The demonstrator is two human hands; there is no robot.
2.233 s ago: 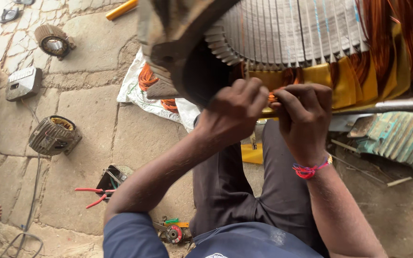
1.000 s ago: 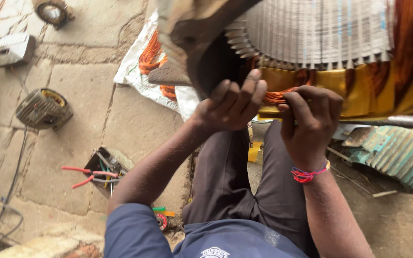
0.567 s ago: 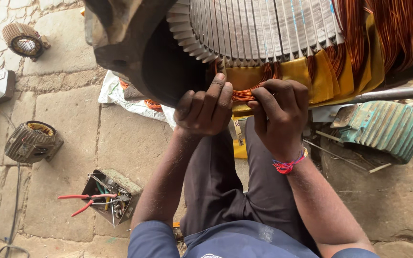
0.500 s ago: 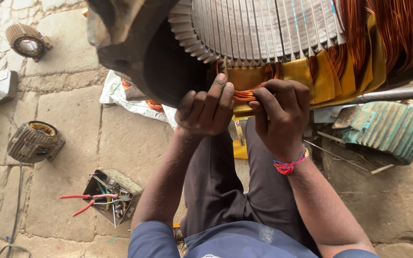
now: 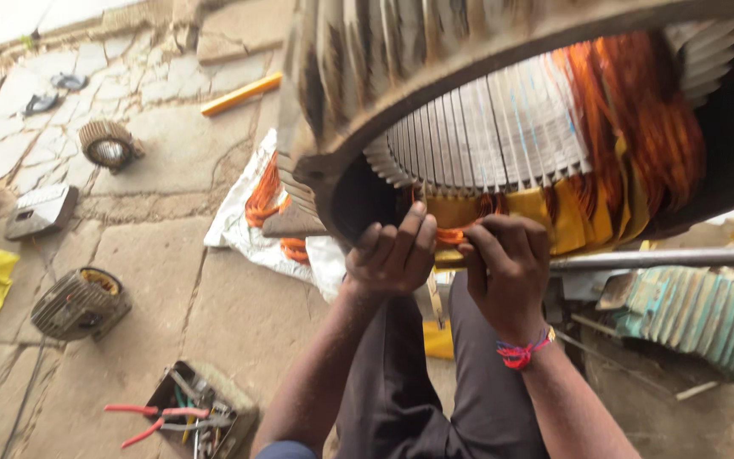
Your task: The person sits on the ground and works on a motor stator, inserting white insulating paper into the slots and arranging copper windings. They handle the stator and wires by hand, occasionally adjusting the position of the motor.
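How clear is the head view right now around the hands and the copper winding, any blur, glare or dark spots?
Head view: soft daylight, no hard shadows; left hand and right hand fairly sharp on the orange copper wire; motor housing at the top is close and smeared; its bore beside the left hand is too dark to read; the pavement at top left is washed out.

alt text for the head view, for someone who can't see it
Both hands, left hand and right hand, grip orange copper wire at the mouth of a large motor stator. A tool tray sits on the stone floor.
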